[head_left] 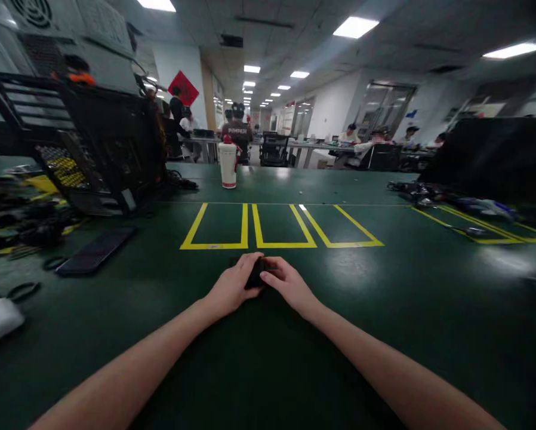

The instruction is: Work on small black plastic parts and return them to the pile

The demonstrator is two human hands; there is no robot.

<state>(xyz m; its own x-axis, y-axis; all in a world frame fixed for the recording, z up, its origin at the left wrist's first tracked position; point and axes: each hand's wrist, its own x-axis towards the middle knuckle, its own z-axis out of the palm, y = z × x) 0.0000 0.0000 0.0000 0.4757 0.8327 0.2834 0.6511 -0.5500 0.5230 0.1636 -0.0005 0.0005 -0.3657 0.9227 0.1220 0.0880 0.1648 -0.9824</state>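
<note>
- left hand (232,288) and right hand (292,285): grip closed on a small black object (255,274), nearer than the yellow outlines (286,245) on the desk (196,370)
- white cup (228,166) upright beyond them, contents hidden

Dim overall; white rectangular ceiling panels (356,27) blown out, glare on glossy dark-green table (384,292), wide-angle stretch at sides, right edge darkened, background soft.

Bare forearms (154,352); bare hands (232,286)
</note>
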